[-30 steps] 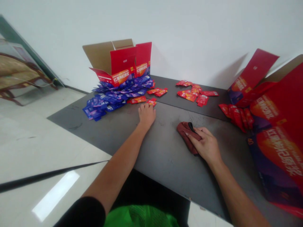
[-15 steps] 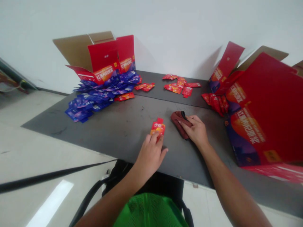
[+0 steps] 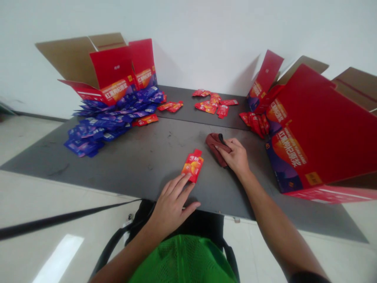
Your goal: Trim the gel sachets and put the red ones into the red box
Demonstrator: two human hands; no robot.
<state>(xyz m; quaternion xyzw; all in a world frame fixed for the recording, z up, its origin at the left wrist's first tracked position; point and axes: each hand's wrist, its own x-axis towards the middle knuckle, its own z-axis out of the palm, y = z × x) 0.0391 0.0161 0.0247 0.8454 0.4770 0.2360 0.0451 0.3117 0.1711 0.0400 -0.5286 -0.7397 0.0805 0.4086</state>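
Observation:
A red and orange sachet with a narrow spout end lies flat on the grey table in front of me. The fingertips of my left hand rest on its lower edge, with the fingers stretched out and the thumb apart. To the right of the sachet, my right hand grips a folded brown cloth with a dark edge. The cloth sits on the table surface, and part of it is hidden under my fingers.
A heap of blue sachets lies before an open red carton at the left. Several red sachets are scattered along the back. Large open red cartons stand at the right, beside a red sachet pile.
My left hand has drawn back towards me, uncovering more of the red sachet. My right hand still holds the cloth. The whole view has shifted a little.

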